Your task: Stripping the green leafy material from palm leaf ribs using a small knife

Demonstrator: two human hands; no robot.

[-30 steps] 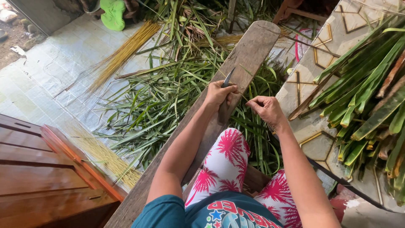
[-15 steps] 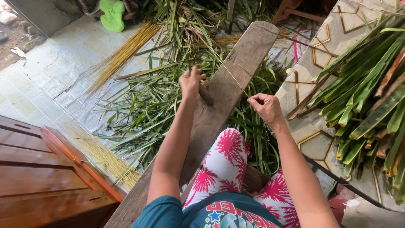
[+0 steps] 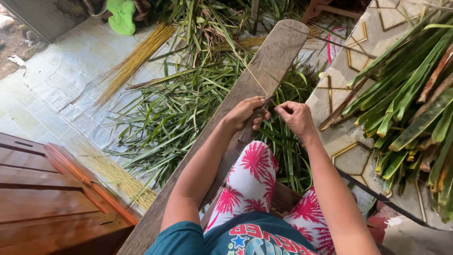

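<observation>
I sit astride a long wooden plank (image 3: pixel 278 52) that slopes away from me. My left hand (image 3: pixel 246 112) is closed around a small knife whose blade shows near its fingertips, resting on the plank. My right hand (image 3: pixel 295 115) pinches the near end of a thin pale leaf rib (image 3: pixel 250 75) that runs up over the plank. The two hands are close together, almost touching. A pile of green leaf strips (image 3: pixel 188 108) lies on the floor left of the plank.
A stack of long green palm leaves (image 3: pixel 410 108) lies on the patterned mat at right. Yellow rib bundles (image 3: pixel 134 61) rest on the tiled floor at left and near a brown wooden cabinet (image 3: pixel 52 198). A green sandal (image 3: pixel 121 15) sits at the top.
My left hand slid up the plank along the rib, then came back down beside my right hand. The right hand stayed in place, pinching the rib.
</observation>
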